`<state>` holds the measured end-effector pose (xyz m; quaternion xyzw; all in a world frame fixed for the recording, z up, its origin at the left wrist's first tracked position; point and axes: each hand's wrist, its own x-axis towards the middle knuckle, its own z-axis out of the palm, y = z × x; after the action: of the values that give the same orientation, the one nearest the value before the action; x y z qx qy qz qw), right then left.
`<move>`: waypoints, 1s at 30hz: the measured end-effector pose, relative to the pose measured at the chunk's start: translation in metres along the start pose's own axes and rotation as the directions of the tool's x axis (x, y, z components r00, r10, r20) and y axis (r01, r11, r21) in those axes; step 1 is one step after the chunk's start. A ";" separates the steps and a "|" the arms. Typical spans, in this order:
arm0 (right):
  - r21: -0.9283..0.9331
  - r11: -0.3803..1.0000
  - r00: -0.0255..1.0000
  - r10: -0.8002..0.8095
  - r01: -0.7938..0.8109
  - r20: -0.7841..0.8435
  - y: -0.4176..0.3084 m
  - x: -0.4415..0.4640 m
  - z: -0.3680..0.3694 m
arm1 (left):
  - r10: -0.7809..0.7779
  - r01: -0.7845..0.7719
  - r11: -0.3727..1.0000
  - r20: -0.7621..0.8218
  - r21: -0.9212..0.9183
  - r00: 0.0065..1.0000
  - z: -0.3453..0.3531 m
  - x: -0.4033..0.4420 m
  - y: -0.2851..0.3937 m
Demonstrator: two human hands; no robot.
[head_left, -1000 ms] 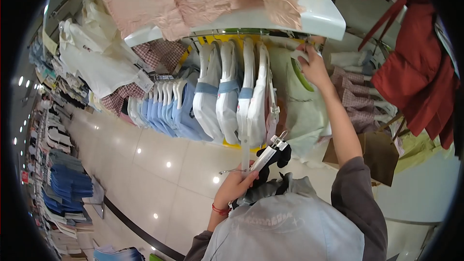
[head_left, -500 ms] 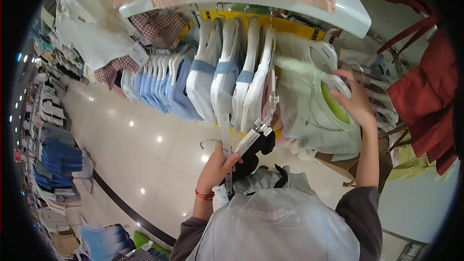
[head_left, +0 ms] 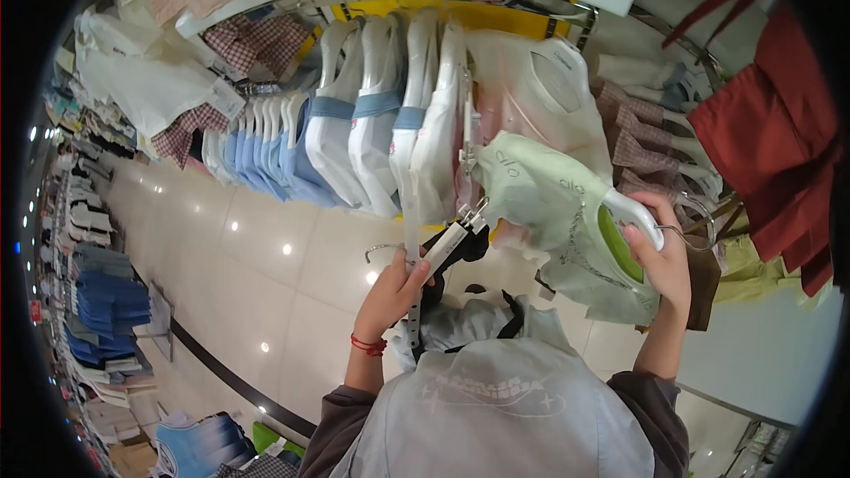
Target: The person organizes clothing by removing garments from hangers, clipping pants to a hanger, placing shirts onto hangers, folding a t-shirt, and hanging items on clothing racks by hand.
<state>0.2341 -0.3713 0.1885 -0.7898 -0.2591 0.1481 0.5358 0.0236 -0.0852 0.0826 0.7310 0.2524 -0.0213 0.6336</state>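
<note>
Right hand (head_left: 666,264), curled around white hanger (head_left: 634,215), bearing pale green top (head_left: 553,199)

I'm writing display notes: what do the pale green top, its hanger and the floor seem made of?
Pale green top: matte, thin-looking cloth, from its soft folds; fibre unclear.
Hanger: probably white plastic, given its smooth sheen, with a shiny, metal-looking hook.
Floor: likely polished tile, since it reflects bright lights and shows straight seams.
</note>
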 end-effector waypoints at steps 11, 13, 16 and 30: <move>-0.097 0.964 0.968 -0.249 0.247 -0.010 0.003 0.018 0.016 | 0.176 -0.333 0.868 0.398 0.369 0.900 0.040 -0.006 0.023; -0.130 0.903 0.908 -0.391 0.410 0.150 -0.007 0.024 0.019 | 0.152 -0.382 0.832 0.498 0.403 0.854 0.055 -0.004 0.026; -0.105 0.886 0.828 -0.373 0.452 0.418 -0.015 0.030 0.030 | 0.082 -0.432 0.791 0.624 0.433 0.777 0.075 -0.003 0.030; -0.112 0.869 0.568 -0.213 0.483 0.795 0.016 0.021 0.124 | 0.111 -0.542 0.793 0.809 0.278 0.578 0.083 0.035 0.005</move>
<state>0.1923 -0.2685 0.1274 -0.6598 -0.6320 0.3117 0.2608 0.0800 -0.1511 0.0585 0.8244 -0.1960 -0.2665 0.4593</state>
